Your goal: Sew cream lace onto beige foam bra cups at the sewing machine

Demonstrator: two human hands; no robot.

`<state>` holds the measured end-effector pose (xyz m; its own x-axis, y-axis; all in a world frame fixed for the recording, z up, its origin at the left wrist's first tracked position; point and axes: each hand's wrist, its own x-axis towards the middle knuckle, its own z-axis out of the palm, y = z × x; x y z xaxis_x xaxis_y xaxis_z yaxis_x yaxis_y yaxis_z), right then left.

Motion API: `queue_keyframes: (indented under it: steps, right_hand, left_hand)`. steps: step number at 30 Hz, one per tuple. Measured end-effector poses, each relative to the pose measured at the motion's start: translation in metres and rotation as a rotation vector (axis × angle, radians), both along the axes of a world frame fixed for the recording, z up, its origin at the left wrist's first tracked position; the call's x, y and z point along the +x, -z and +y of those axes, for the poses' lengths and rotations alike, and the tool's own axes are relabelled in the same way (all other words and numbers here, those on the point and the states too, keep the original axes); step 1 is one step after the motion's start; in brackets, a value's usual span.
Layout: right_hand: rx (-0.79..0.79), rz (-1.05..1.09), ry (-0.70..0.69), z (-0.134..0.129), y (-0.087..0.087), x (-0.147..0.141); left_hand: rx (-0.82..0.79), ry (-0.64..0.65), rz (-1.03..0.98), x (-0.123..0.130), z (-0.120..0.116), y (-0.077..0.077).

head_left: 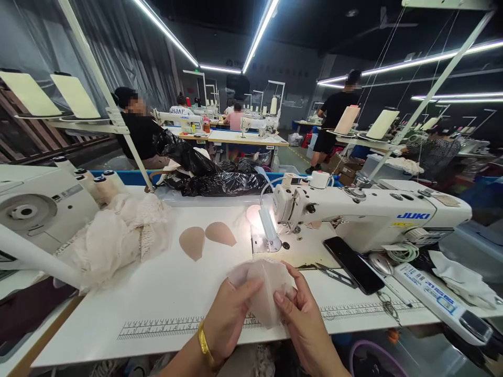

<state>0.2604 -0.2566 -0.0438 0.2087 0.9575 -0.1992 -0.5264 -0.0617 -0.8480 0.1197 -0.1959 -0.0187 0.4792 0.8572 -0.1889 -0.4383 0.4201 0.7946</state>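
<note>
Two bare hands come up from six o'clock in my remote view, the left hand (227, 314) at seven and the right hand (303, 313) at five, with a pale cloth piece (262, 298) held between them over the desk (157, 293). I read both sets of fingers as grasping it: each thumb lies on its face, with fingers behind or along the rim. Taking that cloth as my clock's centre, I have the presser foot (271, 242) at twelve under a bright lamp, the sewing machine (365, 209) toward two, two beige cups (192, 243) between ten and eleven, and a heap of cream lace (131, 230) at ten. Toward three, I see thread snips (336, 275) beside a phone (356, 266). My main worry is slip: the material looks thin and soft, so uneven pressure from one thumb could crease it or skew the line down its middle; I can't tell how many layers there are. I'd also watch the gold bracelet (205, 343) on the left wrist, which could snag loose fabric, and the snips, whose points could catch cloth drifting rightward.
</note>
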Motion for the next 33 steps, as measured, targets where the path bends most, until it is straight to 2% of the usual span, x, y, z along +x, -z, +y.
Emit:
queue_keyframes:
  steps: [4, 10, 18, 25, 27, 30, 32, 33]
  right_hand:
    - [0.009, -0.007, 0.05, 0.001, 0.002, -0.004]
    - [0.01, 0.004, 0.073, 0.004, 0.007, 0.002]
    - [0.004, -0.017, 0.141, 0.005, 0.008, -0.002]
    - [0.013, -0.067, 0.151, 0.007, 0.011, 0.001]
    - [0.017, -0.084, 0.122, 0.006, 0.015, 0.001]
    - [0.065, -0.129, 0.008, 0.002, 0.022, 0.005]
    - [0.105, -0.201, -0.082, 0.0, 0.024, 0.013]
    - [0.125, -0.266, -0.114, 0.0, 0.024, 0.02]
  left_hand:
    - [-0.11, -0.17, -0.001, 0.011, 0.009, -0.004]
    - [-0.132, -0.196, -0.015, 0.018, 0.012, -0.005]
    - [-0.155, -0.159, -0.036, 0.018, 0.013, -0.005]
    - [-0.11, -0.065, 0.003, 0.02, 0.01, -0.007]
    - [-0.12, -0.068, 0.028, 0.022, 0.012, -0.007]
    - [-0.121, -0.084, 0.036, 0.018, 0.017, -0.009]
    - [-0.047, -0.004, 0.035, 0.008, 0.021, -0.014]
    - [0.018, 0.087, 0.044, 0.002, 0.023, -0.018]
